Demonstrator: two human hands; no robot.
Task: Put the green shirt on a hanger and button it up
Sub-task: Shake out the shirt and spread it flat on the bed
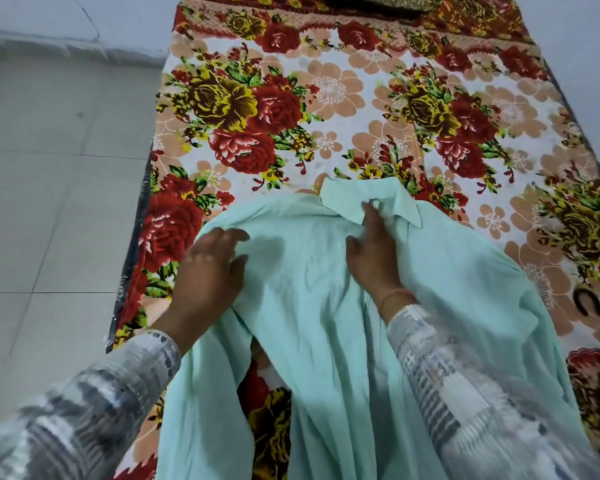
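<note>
Getting the green shirt (309, 289) flat on the bedspread (326, 98) is the bit to nail here imo. The left hand (212, 268) lies relaxed on one shoulder, and the right hand (374, 251) reaches straight-fingered to the collar (347, 199) at its fingertips, though I can't tell if it's pinching or just touching. I'd smooth outward from between both hands, then go for what looks like the hanger (579, 299), well off to the right of the right hand.
</note>
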